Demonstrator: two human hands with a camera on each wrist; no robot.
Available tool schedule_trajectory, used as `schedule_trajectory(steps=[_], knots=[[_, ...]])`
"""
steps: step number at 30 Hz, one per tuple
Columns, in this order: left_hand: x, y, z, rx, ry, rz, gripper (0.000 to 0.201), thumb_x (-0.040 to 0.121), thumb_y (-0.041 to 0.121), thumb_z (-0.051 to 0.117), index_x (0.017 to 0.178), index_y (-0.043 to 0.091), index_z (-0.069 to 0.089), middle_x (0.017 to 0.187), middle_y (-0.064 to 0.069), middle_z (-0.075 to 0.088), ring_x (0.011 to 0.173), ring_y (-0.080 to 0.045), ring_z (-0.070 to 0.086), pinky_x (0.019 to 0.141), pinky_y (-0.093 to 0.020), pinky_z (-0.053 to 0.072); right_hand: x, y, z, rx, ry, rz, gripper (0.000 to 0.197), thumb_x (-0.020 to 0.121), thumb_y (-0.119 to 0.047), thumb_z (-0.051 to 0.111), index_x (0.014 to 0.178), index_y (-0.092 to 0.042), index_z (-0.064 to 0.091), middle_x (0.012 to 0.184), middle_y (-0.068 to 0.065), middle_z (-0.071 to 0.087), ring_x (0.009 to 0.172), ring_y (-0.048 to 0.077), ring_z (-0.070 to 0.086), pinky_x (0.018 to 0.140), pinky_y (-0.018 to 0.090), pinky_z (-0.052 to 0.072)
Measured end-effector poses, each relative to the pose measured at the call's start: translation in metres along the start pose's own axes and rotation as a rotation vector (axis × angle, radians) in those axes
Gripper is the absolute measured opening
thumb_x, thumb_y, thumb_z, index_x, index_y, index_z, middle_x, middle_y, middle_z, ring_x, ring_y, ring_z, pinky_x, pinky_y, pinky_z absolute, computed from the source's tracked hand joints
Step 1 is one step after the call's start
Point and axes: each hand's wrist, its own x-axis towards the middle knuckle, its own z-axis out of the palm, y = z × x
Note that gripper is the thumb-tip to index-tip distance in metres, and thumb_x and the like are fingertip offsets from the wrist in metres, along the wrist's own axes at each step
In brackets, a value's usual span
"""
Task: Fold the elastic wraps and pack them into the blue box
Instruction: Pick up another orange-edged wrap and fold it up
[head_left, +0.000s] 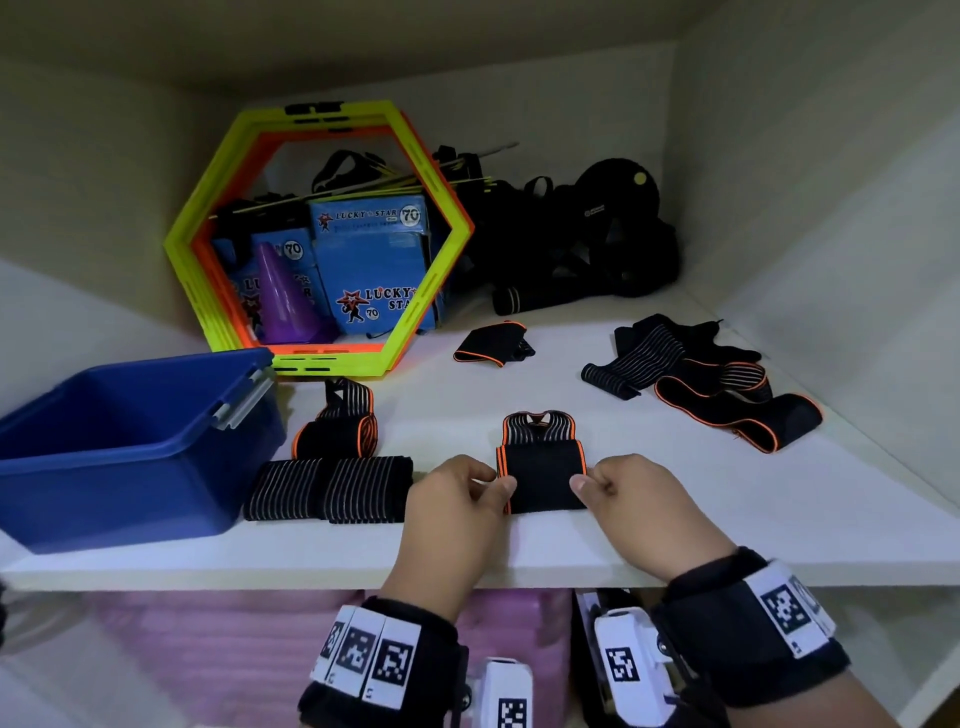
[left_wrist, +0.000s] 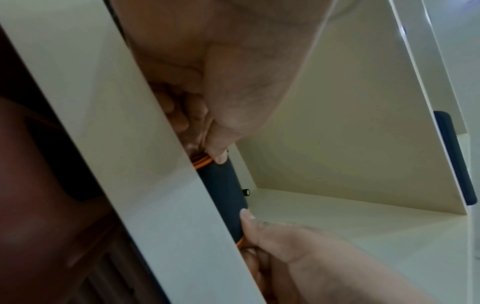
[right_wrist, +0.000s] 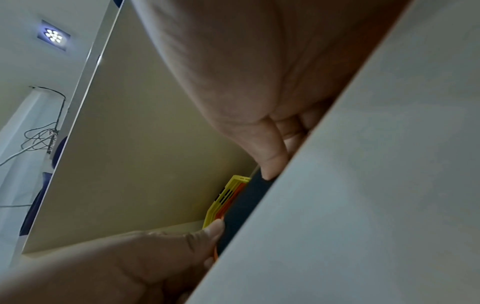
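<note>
Currently, left hand (head_left: 457, 486) and right hand (head_left: 631, 483) are pinching opposite edges of orange-trimmed elastic wrap (head_left: 543, 475) lying mid-shelf (head_left: 675, 540), right of blue box (head_left: 130, 441); best keeping the trims aligned while pressing the fold flat.

The head view is evenly but dimly lit, the white shelf (head_left: 675, 519) brightest and the black gear at the back lost in shadow. Straight edges bow toward the frame borders. Both wrist views are soft and murky, with near skin blurred. A ceiling lamp (right_wrist: 53, 37) glares in the right wrist view's upper left corner.
</note>
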Motion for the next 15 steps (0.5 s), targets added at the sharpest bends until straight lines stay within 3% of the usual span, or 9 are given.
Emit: schedule_trajectory(steps=[4, 6, 8, 12, 15], knots=[[0.003, 0.0, 0.001, 0.059, -0.013, 0.014, 0.016, 0.09, 0.036, 0.069, 0.085, 0.021, 0.072, 0.068, 0.008, 0.068, 0.066, -0.002, 0.06, 0.054, -0.009, 0.036, 0.0, -0.001, -0.002, 0.016, -0.03, 0.019, 0.05, 0.097, -0.042, 0.049, 0.062, -0.007, 0.049, 0.059, 0.007, 0.051, 0.065, 0.027, 0.054, 0.07, 0.043, 0.049], [0.005, 0.0, 0.002, 0.088, -0.039, 0.019, 0.018, 0.091, 0.037, 0.068, 0.084, 0.021, 0.073, 0.071, 0.006, 0.069, 0.071, -0.009, 0.063, 0.061, -0.021, 0.044, -0.001, -0.002, -0.004, 0.03, -0.019, 0.025, 0.05, 0.097, -0.042, 0.049, 0.066, -0.003, 0.053, 0.066, 0.012, 0.058, 0.071, 0.029, 0.057, 0.072, 0.043, 0.049], [0.006, 0.0, 0.002, 0.094, -0.057, 0.022, 0.02, 0.091, 0.038, 0.067, 0.083, 0.021, 0.074, 0.069, 0.003, 0.069, 0.072, -0.013, 0.064, 0.065, -0.025, 0.046, -0.003, -0.004, -0.005, 0.038, -0.019, 0.029, 0.049, 0.097, -0.042, 0.048, 0.067, -0.003, 0.053, 0.068, 0.013, 0.059, 0.073, 0.03, 0.058, 0.073, 0.043, 0.049], [0.004, 0.001, 0.0, 0.101, -0.063, 0.052, 0.02, 0.093, 0.038, 0.063, 0.085, 0.022, 0.072, 0.064, 0.006, 0.068, 0.067, -0.007, 0.062, 0.06, -0.022, 0.042, -0.009, -0.007, -0.006, 0.075, -0.013, 0.037, 0.047, 0.096, -0.044, 0.052, 0.065, -0.009, 0.048, 0.063, 0.005, 0.051, 0.076, 0.029, 0.058, 0.073, 0.042, 0.047], [0.0, 0.002, -0.002, 0.024, -0.035, 0.038, 0.013, 0.092, 0.035, 0.064, 0.091, 0.023, 0.068, 0.064, 0.007, 0.068, 0.064, -0.001, 0.062, 0.058, -0.018, 0.042, -0.011, -0.005, -0.007, 0.156, 0.04, 0.056, 0.04, 0.094, -0.043, 0.056, 0.083, -0.005, 0.06, 0.073, 0.005, 0.063, 0.085, 0.021, 0.063, 0.076, 0.036, 0.049]])
